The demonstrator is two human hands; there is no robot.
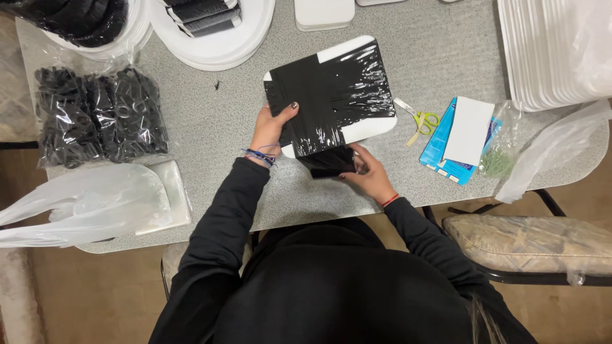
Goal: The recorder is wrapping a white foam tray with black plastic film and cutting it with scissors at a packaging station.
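A white rounded-square tray [363,130] lies tilted on the grey table [210,137], partly wrapped in glossy black plastic film [331,95]. My left hand [271,127] grips the tray's left edge, thumb on the black film. My right hand [368,175] is below the tray, holding a bunched end of the black film [328,162] at the tray's lower edge.
Bags of black plastic pieces [99,114] lie at the left, clear bags [83,200] below them. Round white plates [223,38] stand at the back, stacked white trays [542,51] at the right. Yellow-handled scissors [422,121], a blue packet with white card [459,137] and a chair [529,245] are nearby.
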